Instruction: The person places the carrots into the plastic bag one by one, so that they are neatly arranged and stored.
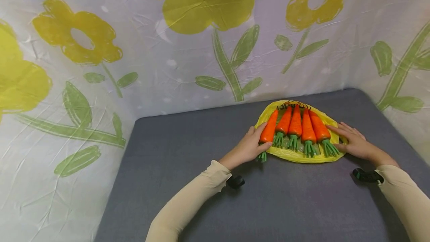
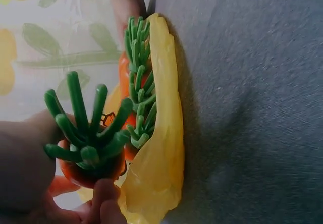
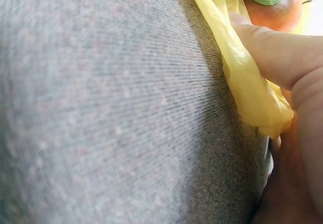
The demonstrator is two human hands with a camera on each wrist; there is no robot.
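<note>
Several orange toy carrots (image 1: 295, 122) with green tops lie side by side on a yellow plastic bag (image 1: 285, 154), their tips pointing away from me. My left hand (image 1: 250, 145) holds the leftmost carrot (image 1: 270, 128), thumb on the near side and fingers around its far side. The left wrist view shows that carrot's green top (image 2: 88, 133) facing the camera. At the bag's right edge, my right hand (image 1: 356, 143) has its fingers stretched out, fingertips right at the rightmost carrot (image 1: 319, 126). Its thumb (image 3: 275, 52) reaches over the yellow rim in the right wrist view.
A grey cloth-covered table (image 1: 188, 137) lies under everything. Behind it hangs a pale sheet (image 1: 161, 66) printed with yellow flowers. Dark wrist devices show below the left sleeve (image 1: 198, 186) and the right sleeve (image 1: 399, 186).
</note>
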